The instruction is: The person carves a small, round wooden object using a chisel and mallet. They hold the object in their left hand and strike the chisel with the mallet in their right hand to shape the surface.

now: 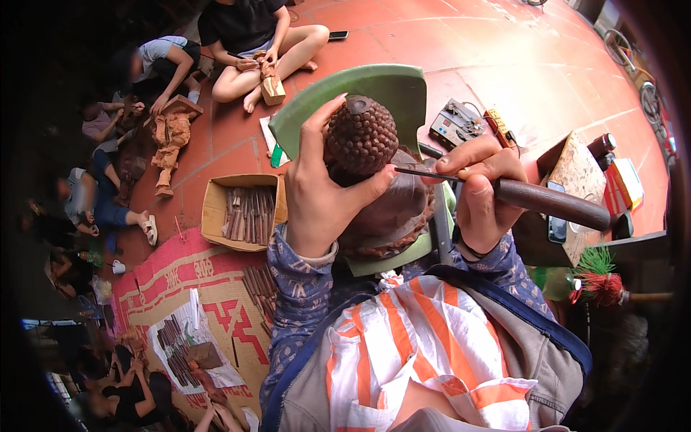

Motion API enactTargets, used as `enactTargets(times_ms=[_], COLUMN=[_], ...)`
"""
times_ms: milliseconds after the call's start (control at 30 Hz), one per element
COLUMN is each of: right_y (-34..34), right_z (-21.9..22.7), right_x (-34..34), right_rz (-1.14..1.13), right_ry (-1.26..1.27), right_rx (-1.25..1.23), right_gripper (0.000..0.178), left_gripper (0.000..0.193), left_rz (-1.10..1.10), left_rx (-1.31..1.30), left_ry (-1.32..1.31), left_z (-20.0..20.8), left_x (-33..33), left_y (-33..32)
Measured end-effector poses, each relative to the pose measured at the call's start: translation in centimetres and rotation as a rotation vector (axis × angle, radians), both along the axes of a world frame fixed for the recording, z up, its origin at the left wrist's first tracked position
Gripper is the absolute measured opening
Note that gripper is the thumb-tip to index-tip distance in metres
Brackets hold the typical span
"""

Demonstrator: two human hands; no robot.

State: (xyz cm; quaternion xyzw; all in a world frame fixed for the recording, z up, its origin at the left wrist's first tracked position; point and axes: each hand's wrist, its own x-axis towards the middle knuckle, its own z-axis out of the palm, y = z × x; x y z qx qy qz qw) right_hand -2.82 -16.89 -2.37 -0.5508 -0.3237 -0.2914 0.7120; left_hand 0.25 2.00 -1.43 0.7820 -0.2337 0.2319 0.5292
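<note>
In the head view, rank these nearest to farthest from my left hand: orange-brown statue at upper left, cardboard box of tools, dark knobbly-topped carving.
1. Dark carving: touching the left hand.
2. Cardboard box: just left of the hand.
3. Orange-brown statue: farther left, on the floor.

Carved head point(363, 129): lower L part hidden behind L hand point(315, 198). Co-worker point(241, 29) up-L of it: cut off @ top edge. Ppl point(80, 198) far L of it: partly blurred.
</note>
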Motion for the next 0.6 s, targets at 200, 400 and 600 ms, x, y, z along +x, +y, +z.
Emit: enactTargets(times_ms=[200,400,600], right_y=[-0.1,0.5,-0.8], right_z=[-1.0,-0.4,-0.9], right_x=[-1.0,-1.4,-1.5], right_rz=[0.138,0.239,0.555], right_ry=[0.065,0.020,0.134], right_rx=[0.015,-0.089,-0.038], right_gripper=[0.008,0.015,0.033], left_gripper=[0.052,0.020,0.020], left_rz=[0.095,0.176,0.302], left_rx=[0.181,0.273,0.274], left_ry=[-0.460,-0.371,-0.402], left_z=[1.0,1.1,1.5], left_x=[-4.2,-5.9,-5.0], left_y=[0.7,0.6,0.9])
